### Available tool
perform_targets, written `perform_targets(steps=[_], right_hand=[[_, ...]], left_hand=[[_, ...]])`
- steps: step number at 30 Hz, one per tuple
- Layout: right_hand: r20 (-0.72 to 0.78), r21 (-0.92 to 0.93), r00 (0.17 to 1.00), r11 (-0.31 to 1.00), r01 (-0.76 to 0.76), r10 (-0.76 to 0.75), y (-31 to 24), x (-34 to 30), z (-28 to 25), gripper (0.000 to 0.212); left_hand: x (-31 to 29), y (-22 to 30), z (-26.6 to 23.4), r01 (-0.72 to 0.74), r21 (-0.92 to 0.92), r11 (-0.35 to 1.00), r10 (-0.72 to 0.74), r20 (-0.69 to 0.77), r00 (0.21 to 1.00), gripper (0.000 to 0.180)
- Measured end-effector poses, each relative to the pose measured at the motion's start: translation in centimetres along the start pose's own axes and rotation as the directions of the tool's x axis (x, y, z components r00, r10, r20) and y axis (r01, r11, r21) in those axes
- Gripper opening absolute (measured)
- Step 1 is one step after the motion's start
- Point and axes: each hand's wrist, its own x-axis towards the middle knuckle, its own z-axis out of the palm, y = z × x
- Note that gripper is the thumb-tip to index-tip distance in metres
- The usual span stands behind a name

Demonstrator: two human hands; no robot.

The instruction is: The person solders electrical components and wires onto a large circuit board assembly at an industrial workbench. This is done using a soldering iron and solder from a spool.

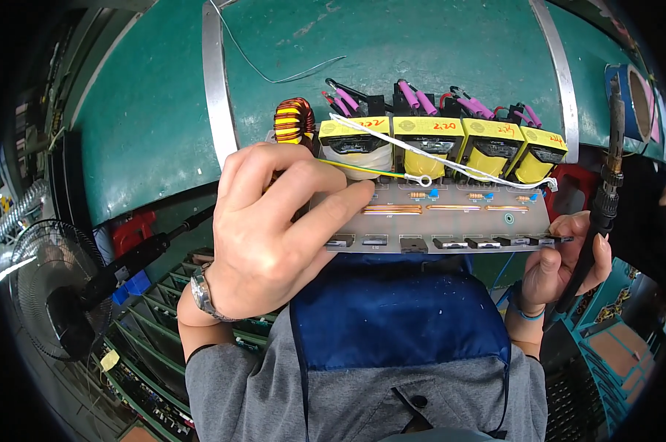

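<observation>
A grey circuit board (458, 225) is held up tilted in front of me. My left hand (278, 214) grips its left end, with the fingers closed over the edge beside a red-and-yellow wound toroid coil (294, 121). My right hand (561, 261) is closed round a black soldering iron (604, 202), its tip pointing up; the thumb and fingers also touch the board's lower right corner. Several yellow transformers (429, 140) line the board's far edge, with purple-sleeved leads (414, 96) behind. A white cord (458, 168) and a yellow-green wire with a ring terminal (421, 180) lie across them.
Beyond the board lies a green worktop (392, 44) with metal strips (219, 81) and a loose thin wire (274, 79). A blue tape roll (629, 103) stands at the far right. On the left are a fan (60, 295) and green racks (149, 331) holding boards.
</observation>
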Motion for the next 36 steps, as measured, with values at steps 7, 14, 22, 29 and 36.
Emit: perform_targets(steps=[7, 14, 22, 29, 36], right_hand=[[-0.008, 0.005, 1.000, 1.000, -0.015, 0.015, 0.1, -0.1, 0.0, 0.058], [-0.004, 0.027, 1.000, 0.999, -0.020, 0.020, -0.1, -0.1, 0.1, 0.057], [-0.009, 0.012, 1.000, 1.000, 0.015, -0.015, 0.3, 0.2, -0.2, 0.057], [-0.027, 0.022, 0.999, 1.000, 0.020, -0.019, 0.3, 0.4, 0.0, 0.058], [-0.027, -0.069, 1.000, 0.998, 0.009, -0.011, 0.0, 0.3, 0.0, 0.062]], left_hand=[[-0.1, -0.3, 0.1, -0.032, 0.005, 0.999, 0.032, 0.008, 0.999, 0.046], [-0.1, -0.1, -0.1, -0.028, 0.007, 1.000, 0.027, 0.023, 0.999, 0.047], [-0.1, 0.5, -1.3, 0.121, -0.009, 0.993, -0.121, -0.003, 0.993, 0.059], [-0.6, -0.2, -0.7, 0.073, -0.013, 0.997, -0.073, 0.024, 0.997, 0.050], [0.0, 0.0, -0.7, -0.010, 0.039, 0.999, 0.007, 0.072, 0.997, 0.051]])
